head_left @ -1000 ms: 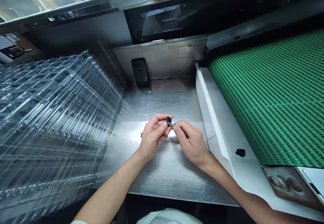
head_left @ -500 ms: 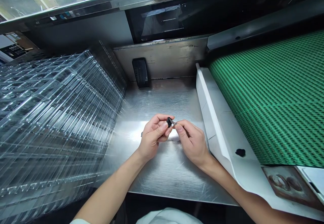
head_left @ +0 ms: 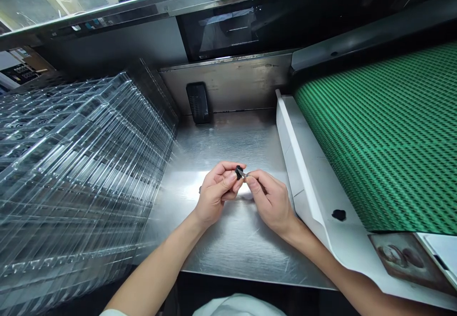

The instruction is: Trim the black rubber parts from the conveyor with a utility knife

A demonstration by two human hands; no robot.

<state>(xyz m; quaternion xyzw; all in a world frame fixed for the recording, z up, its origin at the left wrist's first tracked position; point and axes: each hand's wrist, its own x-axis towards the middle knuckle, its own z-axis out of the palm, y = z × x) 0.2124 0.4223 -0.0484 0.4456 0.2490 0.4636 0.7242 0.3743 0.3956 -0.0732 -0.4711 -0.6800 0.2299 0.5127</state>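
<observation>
- Closely, a person's two bare hands meet over a brushed, silver-coloured metal work surface (head_left: 239,244), both pinching.
- The left hand (head_left: 214,190) grips a small black part (head_left: 238,171) between thumb and fingers, holding it above the middle of the surface.
- The right hand (head_left: 269,197) pinches a thin, silver-coloured metal blade (head_left: 243,174) between thumb and forefinger, its tip at the small black part; whether it touches or cuts in, one cannot tell.
- To the left rises a tall stack of clear plastic trays (head_left: 89,163).
- At the far end, a black rectangular tray (head_left: 197,103) leans upright against a metal back panel (head_left: 246,80).
- To the right, a white raised guard (head_left: 294,156) runs along the surface, a black irregular scrap (head_left: 339,215) lying on the ledge beside it.
- Beyond the ledge stretches a green, textured belt (head_left: 385,135).
</observation>
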